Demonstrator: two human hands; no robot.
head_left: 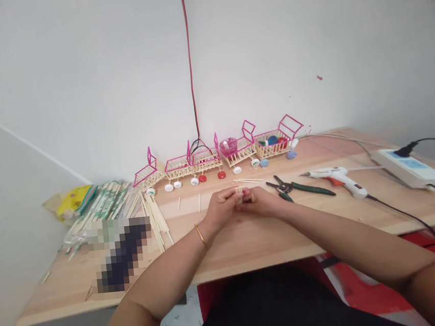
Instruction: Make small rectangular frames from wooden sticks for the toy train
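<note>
My left hand [221, 205] and my right hand [260, 201] meet over the middle of the table. Between their fingertips they pinch a small cluster of short pale sticks [239, 193]; the fingers hide much of it. Just beyond them a few thin sticks [248, 180] lie on the wood, and two short single sticks [200, 202] rest to the left. Green-handled wire strippers [312, 188] lie to the right of my right hand. Farther right is a white hot glue gun [342, 177] with an orange trigger, on its side.
Along the wall stand several stick-built carts [239, 153] with pink rims and bottle-cap wheels. Loose sticks [155, 217], packaged chopsticks [104, 204], a yellow bag [73, 201] and a pixelated object [124, 256] are at left. A power strip [410, 167] with cords sits at right.
</note>
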